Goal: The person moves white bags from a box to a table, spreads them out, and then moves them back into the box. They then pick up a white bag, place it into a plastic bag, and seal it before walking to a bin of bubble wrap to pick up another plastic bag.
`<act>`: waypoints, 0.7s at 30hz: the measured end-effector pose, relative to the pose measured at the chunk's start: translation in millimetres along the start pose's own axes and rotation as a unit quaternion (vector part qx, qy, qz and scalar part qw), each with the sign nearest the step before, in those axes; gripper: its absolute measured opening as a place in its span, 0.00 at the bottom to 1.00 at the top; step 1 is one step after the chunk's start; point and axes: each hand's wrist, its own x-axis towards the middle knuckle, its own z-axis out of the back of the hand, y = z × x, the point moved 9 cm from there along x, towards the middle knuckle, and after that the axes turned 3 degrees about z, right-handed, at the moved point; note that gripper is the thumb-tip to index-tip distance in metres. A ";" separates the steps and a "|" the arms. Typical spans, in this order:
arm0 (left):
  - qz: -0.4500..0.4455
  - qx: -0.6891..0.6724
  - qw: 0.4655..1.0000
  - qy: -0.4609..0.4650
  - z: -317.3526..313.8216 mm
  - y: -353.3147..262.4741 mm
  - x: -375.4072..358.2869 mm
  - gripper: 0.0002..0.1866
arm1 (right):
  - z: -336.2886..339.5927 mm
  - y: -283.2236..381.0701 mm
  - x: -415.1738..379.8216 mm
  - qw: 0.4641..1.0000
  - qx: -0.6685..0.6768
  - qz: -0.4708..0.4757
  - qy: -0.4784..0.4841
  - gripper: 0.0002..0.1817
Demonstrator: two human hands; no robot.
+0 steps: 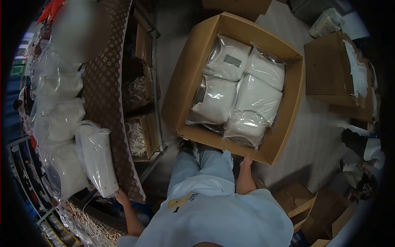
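We see the bagged white bundle (97, 158) lying on the bench (108, 82), our left hand (121, 197) gripping its near end; our right hand (247, 160) clasps the cardboard box (187, 78) rim (box holds similar bags).

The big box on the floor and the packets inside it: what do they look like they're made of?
The open box looks like plain brown corrugated cardboard: matte, with folded flaps and raw edges. The packets inside seem to be clear glossy plastic bags, judging by the glare and wrinkles, around something soft and white, perhaps fabric or cord; the contents are too indistinct to tell. The right hand rests at the box's near edge.
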 end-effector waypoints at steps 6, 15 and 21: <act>0.164 -0.384 0.896 0.153 -26.5 70.3 43.9 0.19 | -26.9 -16.1 -70.9 0.964 -0.058 -0.246 0.086 0.15; 0.171 -0.595 0.751 0.228 -4.6 26.9 61.8 0.25 | -120.2 -85.4 -39.1 0.952 -0.040 -0.130 0.273 0.15; 0.207 -0.595 0.729 0.267 -5.4 8.0 82.6 0.26 | -91.6 -50.8 -41.0 0.970 -0.102 -0.123 0.184 0.13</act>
